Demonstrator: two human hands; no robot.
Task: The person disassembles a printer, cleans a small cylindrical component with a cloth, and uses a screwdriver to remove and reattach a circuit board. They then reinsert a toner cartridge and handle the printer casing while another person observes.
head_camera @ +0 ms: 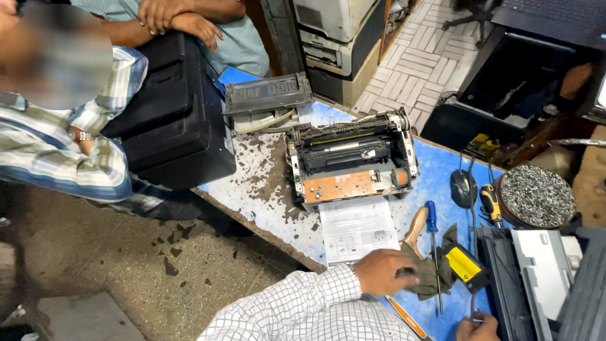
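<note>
L hand (380, 271) lies knuckles-up on an olive-grey rag (429, 270) at the near edge of the blue worktable (435, 180), fingers curled tight together and gripping the cloth; checked sleeve runs back toward the cam. R hand (478, 328) is cut off by the bottom edge, only knuckles show, looks closed round a thin black cable, but can't tell for sure how the fingers sit.

The rag touches a small black part w/ yellow label (465, 265) on its right side. A blue-handled screwdriver (433, 249) lies across the rag, tip toward the cam, and a wooden-handled tool (415, 228) sits just beside it on the left. Printed sheet (356, 228) lies just left of the L hand, running up to the opened printer (351, 158), covers off, black cartridge and orange circuit board showing.

Behind the printer: loose grey printer cover (265, 101). Right of the tools: black mouse (463, 187), yellow-handled screwdriver (490, 203), round tub of screws (536, 196). Far right, a grey and black machine body (540, 281) crowds the table corner, close against the R hand.

Left end of the table: big black printer (173, 117) w/ a seated person in a plaid shirt (69, 151) next to it, and another person's hands (180, 19) resting on top. More printers stacked in the back (334, 44).
</note>
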